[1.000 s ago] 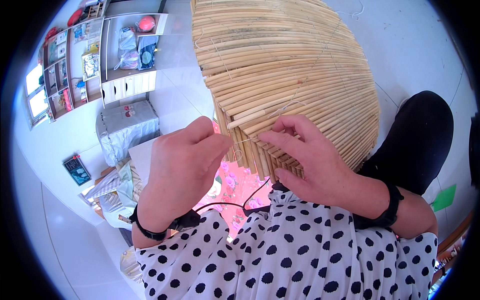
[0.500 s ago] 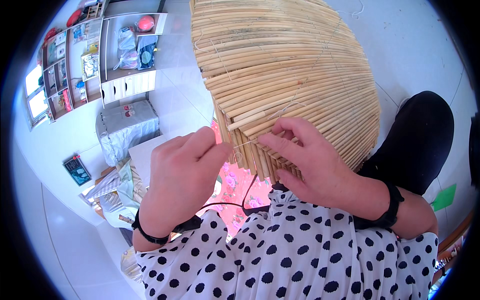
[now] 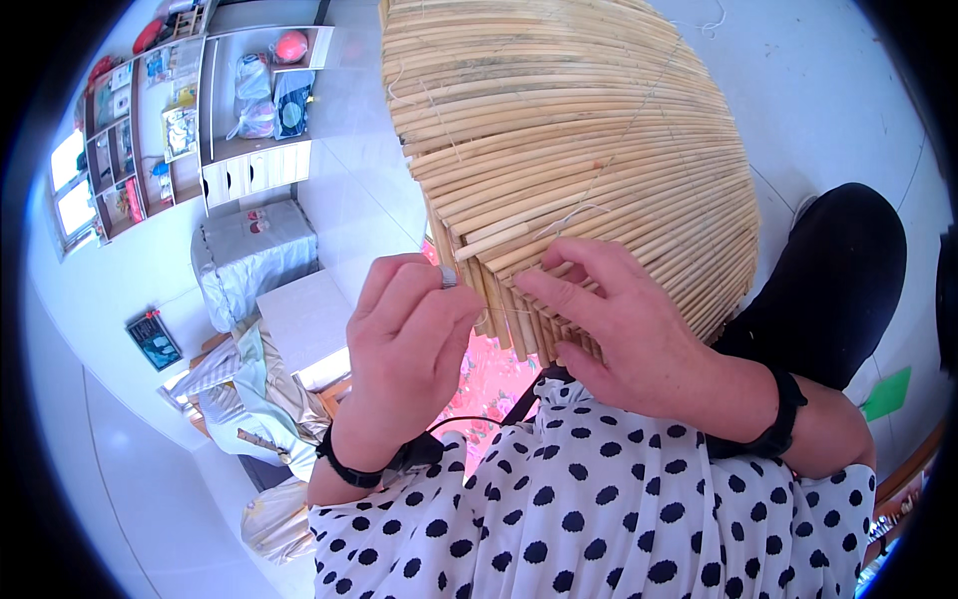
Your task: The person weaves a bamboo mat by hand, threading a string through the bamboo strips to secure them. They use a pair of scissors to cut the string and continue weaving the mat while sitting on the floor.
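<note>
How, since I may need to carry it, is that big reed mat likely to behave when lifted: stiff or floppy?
The reed mat should stay fairly stiff along its straight stalks, but may flex across them, since only thin string seems to bind them. It's probably light for its size, as the stalks look slender.

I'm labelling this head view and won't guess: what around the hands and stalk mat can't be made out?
In the head view:
Left hand: anything in its grip, hidden behind its knuckles.
Silvery band on it: too small to tell ring from thimble.
Right hand: palm, hidden by the back of the hand.
Stalk mat: far end, cut off by the top edge.
</note>
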`<act>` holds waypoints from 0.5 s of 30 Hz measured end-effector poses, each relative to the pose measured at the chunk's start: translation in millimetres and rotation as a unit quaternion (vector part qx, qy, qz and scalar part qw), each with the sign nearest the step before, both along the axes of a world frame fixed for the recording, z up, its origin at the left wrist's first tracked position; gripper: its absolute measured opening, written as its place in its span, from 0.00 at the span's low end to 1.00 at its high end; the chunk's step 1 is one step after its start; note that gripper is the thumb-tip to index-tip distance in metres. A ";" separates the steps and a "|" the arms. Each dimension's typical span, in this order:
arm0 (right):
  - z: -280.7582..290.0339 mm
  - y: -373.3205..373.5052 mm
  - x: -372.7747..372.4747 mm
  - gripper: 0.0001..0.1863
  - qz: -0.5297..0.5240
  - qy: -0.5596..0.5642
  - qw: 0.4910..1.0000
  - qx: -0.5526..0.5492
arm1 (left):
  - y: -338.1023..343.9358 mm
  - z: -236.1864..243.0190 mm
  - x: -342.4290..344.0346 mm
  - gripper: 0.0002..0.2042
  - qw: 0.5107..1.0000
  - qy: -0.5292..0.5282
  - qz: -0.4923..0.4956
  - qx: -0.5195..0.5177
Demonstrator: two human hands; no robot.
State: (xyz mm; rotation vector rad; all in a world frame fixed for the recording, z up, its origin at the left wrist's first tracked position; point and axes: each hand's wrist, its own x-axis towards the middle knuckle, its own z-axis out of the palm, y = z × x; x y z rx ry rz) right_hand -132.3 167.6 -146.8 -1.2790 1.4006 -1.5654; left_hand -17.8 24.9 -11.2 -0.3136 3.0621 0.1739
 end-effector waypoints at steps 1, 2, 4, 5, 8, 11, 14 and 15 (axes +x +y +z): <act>2.2 0.4 0.0 0.29 -0.003 -0.005 1.000 -0.002 | 0.1 -3.1 3.6 0.14 1.000 -0.001 -0.008 -0.004; 2.3 0.2 -0.1 0.27 -0.009 -0.007 1.000 -0.001 | -0.9 -7.5 5.5 0.15 1.000 0.000 -0.018 -0.005; -0.7 -0.5 -0.2 0.31 -0.006 0.012 1.000 0.003 | -1.4 -12.7 6.3 0.17 1.000 -0.002 -0.024 -0.012; -1.8 -0.6 -0.1 0.33 -0.004 0.020 1.000 0.005 | -1.1 -13.5 6.4 0.19 1.000 -0.005 -0.025 -0.016; -3.4 -0.9 1.3 0.33 -0.010 0.021 1.000 0.008 | -0.7 -12.1 3.2 0.21 0.999 -0.022 -0.032 -0.014; -3.6 -1.3 1.5 0.33 -0.008 0.011 1.000 0.007 | -0.9 -12.2 2.5 0.20 0.999 -0.025 -0.029 -0.008; -3.0 -1.1 1.3 0.34 -0.006 0.005 1.000 0.007 | -2.7 -14.2 4.2 0.20 1.000 -0.025 -0.018 -0.001; -3.6 -1.0 1.2 0.34 -0.007 0.006 1.000 0.006 | -3.7 -14.7 4.3 0.20 1.000 -0.022 -0.020 0.006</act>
